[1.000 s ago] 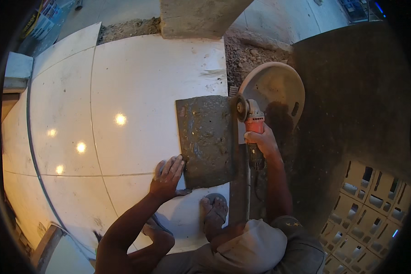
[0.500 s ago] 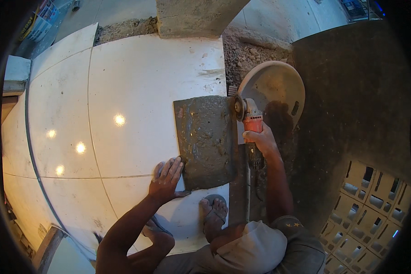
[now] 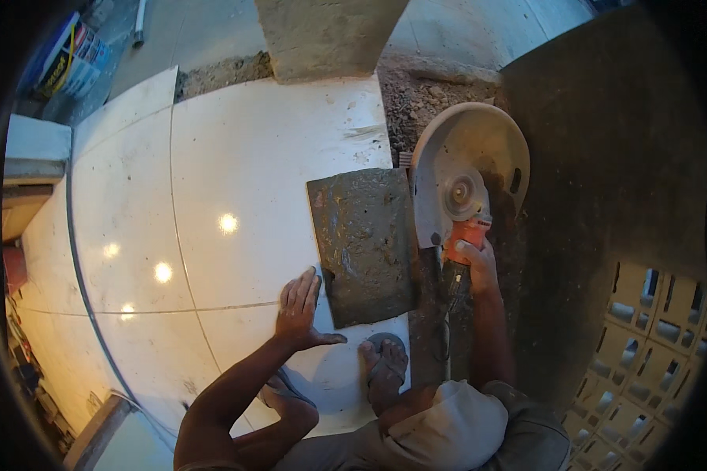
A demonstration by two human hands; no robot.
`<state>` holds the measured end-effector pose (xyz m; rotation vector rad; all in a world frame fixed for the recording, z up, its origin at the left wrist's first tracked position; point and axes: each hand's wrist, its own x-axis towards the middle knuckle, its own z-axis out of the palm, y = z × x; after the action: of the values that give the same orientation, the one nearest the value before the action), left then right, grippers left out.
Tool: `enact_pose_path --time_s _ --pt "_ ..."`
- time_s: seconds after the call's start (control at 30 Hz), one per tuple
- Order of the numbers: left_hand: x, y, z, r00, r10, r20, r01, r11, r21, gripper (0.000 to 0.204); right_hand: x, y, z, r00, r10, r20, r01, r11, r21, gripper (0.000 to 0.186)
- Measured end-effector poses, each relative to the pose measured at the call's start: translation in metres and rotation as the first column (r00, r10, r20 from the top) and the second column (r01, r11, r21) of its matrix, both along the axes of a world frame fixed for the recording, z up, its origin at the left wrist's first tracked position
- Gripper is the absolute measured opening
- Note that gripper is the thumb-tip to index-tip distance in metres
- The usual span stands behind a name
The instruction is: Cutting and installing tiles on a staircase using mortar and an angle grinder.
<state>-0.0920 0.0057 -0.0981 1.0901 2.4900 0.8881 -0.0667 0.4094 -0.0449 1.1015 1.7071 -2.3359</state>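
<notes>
My right hand (image 3: 480, 263) is closed round an angle grinder (image 3: 469, 231) with an orange and black body. Its disc (image 3: 463, 196) faces up over a pale, rounded, pan-like object (image 3: 448, 145) with a slot near its right side. My left hand (image 3: 300, 310) lies on the white floor tile, fingers stretched out and thumb spread, holding nothing. Its fingertips are at the left edge of a rectangular slab (image 3: 367, 243) coated in wet grey mortar. The slab lies just left of the grinder, apart from the disc.
My sandalled foot (image 3: 385, 365) is just below the slab. A concrete pillar (image 3: 330, 39) stands ahead, with rubble (image 3: 420, 98) to its right. A dark panel (image 3: 605, 141) rises at right above pierced blocks (image 3: 636, 353). A bucket (image 3: 75, 59) sits far left.
The grinder has moved right, away from the slab's edge, and turned so its disc faces up. My left hand stays by the slab with its thumb spread. The whole view has shifted slightly.
</notes>
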Motion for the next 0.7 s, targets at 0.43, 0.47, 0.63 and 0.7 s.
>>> enact_pose_path --time_s 0.43,0.47,0.63,0.7 --pt "0.077 0.222 0.083 0.383 -0.099 0.918 0.242 0.97 0.003 0.092 0.095 0.0 0.016 0.893 -0.449 -0.045 0.387 0.814 -0.434 0.066" --pt "0.083 0.223 0.081 0.334 -0.111 0.936 0.196 0.979 0.046 0.089 0.101 0.005 0.011 0.891 -0.454 -0.003 0.408 0.803 -0.435 0.064" --pt "0.117 0.235 0.064 0.393 -0.131 0.91 -0.23 0.944 0.236 0.08 0.122 0.015 -0.019 0.922 -0.386 -0.037 0.308 0.788 -0.534 0.058" --pt "0.119 0.24 0.057 0.239 -0.142 0.961 -0.299 0.93 0.212 0.078 0.127 0.01 -0.027 0.931 -0.362 -0.051 0.269 0.774 -0.573 0.056"
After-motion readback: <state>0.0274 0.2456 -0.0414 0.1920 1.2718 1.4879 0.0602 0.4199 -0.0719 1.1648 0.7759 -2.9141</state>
